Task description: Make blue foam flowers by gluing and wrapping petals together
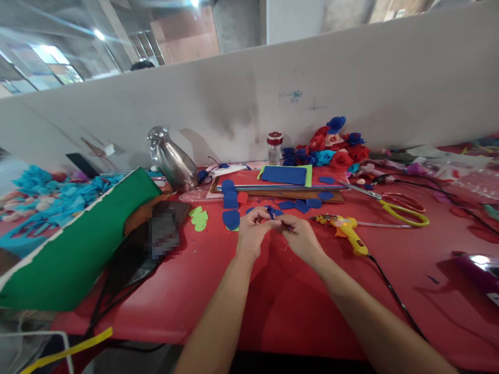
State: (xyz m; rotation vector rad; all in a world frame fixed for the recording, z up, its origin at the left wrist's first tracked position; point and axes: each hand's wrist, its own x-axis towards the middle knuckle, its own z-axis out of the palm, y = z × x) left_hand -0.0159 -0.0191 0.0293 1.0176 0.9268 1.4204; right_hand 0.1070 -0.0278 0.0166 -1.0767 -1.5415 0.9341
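Observation:
Both hands meet over the middle of the red table. The fingers of my left hand [253, 231] pinch a small rolled blue paper piece [270, 211], its tip poking up above them. Touching it, my right hand [303, 236] is closed on the lower part of the same piece; its fingertips are partly hidden. Cut blue paper petals [302, 205] lie just beyond the hands, and a few more blue petals [231, 219] are left of them. To the right rests a yellow hot glue gun [353, 236], nozzle toward my right hand.
Yellow-handled scissors [405, 212] lie right of a stack of boards with blue sheets [284, 175]. Behind are a lidded jar [275, 148], finished paper flowers [331, 148] and a steel jug [171, 161]. Left stand a green box [81, 244] and a black bag [132, 259]; green petals [199, 219] lie nearby.

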